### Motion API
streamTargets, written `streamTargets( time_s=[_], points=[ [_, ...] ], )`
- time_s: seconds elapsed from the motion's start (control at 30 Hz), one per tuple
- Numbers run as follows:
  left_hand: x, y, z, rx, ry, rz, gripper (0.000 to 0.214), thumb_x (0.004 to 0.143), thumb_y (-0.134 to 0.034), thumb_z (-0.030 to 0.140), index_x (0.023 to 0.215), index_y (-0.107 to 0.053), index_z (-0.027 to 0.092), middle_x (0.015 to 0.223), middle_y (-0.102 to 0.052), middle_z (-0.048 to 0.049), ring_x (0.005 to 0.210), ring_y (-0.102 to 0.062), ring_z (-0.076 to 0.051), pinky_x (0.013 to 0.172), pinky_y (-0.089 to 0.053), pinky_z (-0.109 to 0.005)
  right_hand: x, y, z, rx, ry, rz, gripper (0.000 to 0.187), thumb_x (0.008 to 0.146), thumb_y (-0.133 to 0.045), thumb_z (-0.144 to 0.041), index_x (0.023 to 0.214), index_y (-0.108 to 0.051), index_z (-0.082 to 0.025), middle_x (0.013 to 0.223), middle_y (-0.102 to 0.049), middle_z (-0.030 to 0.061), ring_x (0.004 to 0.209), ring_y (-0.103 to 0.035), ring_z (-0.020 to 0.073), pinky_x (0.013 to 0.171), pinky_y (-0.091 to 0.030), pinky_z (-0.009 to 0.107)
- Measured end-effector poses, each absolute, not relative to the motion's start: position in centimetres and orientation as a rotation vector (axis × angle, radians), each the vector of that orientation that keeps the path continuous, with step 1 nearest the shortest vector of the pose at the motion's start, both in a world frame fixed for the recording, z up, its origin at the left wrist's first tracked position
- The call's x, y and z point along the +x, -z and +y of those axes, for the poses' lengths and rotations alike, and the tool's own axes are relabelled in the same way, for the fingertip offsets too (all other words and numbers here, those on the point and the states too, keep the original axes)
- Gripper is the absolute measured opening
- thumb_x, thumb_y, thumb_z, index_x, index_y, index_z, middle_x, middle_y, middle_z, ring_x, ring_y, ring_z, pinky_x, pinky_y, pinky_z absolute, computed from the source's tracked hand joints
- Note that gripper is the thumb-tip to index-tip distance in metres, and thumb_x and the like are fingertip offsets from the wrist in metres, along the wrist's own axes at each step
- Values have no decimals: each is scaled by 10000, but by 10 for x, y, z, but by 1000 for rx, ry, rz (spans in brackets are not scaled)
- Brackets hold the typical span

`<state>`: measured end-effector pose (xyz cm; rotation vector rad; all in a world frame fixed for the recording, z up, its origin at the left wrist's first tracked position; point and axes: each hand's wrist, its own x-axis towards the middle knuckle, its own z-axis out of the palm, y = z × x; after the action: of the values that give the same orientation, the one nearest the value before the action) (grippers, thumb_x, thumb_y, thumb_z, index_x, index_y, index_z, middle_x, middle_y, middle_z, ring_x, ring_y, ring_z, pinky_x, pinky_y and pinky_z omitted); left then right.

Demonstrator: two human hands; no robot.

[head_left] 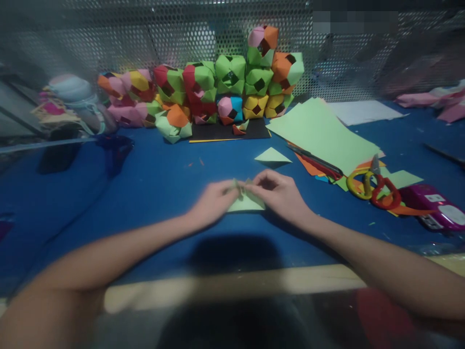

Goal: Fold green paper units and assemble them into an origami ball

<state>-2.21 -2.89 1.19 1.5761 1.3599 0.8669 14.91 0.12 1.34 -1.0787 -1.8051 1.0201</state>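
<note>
A small light green folded paper piece (246,202) lies on the blue table surface (152,179) in the middle of the view. My left hand (214,202) pinches its left edge with closed fingers. My right hand (279,194) pinches its upper right part, fingers curled over the fold. A second folded green paper triangle (272,156) rests just behind the hands.
A row of stacked colourful paper cubes (218,87) stands against the perforated metal back wall (145,34). Green paper sheets (323,133) over orange ones lie right, with yellow and red handled scissors (374,186) and a purple punch (434,206). A black sheet (225,132) sits under the cubes.
</note>
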Motion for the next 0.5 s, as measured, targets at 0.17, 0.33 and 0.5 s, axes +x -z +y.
streamTargets(
  time_s=[0.17,0.33,0.5],
  points=[
    [-20,-15,-32,1663,-833,1356,280,836,-482,357,720,-622,145,658,-550,11,652,-456,-116,589,-339,-224,148,-18,-2,-1074,-1010,-1844,177,751,-635,-316,650,-584,-180,630,-595,-4,595,-509,115,552,-401,241],
    [-19,-14,-32,1646,-861,1367,272,821,-500,377,719,-617,153,678,-558,14,653,-449,-114,582,-341,-222,148,-17,-2,-1090,-1017,-1865,172,772,-605,-323,676,-608,-181,649,-618,0,620,-530,124,579,-413,247],
    [-19,-13,-31,1621,-867,1388,252,811,-509,370,715,-593,153,669,-535,17,646,-440,-114,577,-331,-222,149,-17,-3,-1080,-1028,-1890,189,810,-549,-329,716,-610,-177,666,-615,0,635,-528,123,582,-403,242]
  ],
)
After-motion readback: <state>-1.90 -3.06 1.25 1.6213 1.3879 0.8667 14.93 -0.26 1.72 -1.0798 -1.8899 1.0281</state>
